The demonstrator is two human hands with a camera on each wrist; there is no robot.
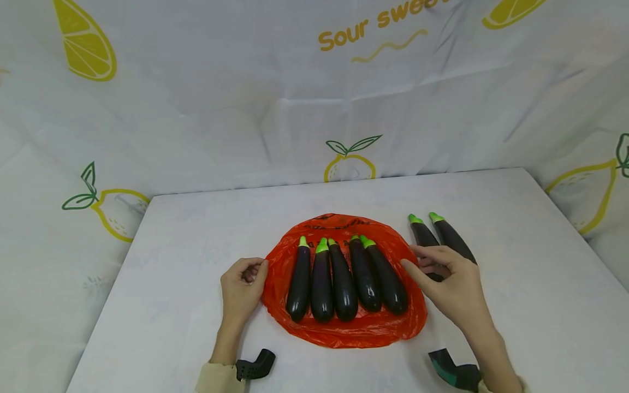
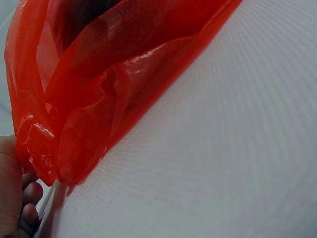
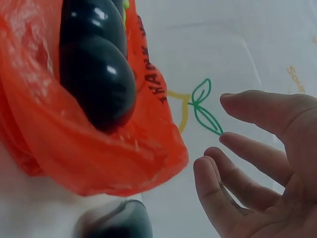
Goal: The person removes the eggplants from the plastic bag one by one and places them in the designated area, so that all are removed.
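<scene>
A red plastic bag [image 1: 339, 333] lies spread in a rounded shape on the white table, with several dark eggplants [image 1: 321, 284] side by side in it, green stem ends pointing away from me. My left hand [image 1: 242, 286] pinches the bag's left edge between thumb and fingers; in the left wrist view the red plastic [image 2: 114, 89] bunches up at that grip. At the right edge of the bag my right hand [image 1: 454, 278] holds nothing, thumb and fingers spread. Two more eggplants [image 1: 454, 238] lie beyond it on the table, partly hidden by the hand.
The white table [image 1: 172, 262] extends to both sides of the bag. Behind it hangs a white cloth [image 1: 221, 120] printed with lemons and lettering. Dark wrist-worn devices [image 1: 255, 365] show at both wrists.
</scene>
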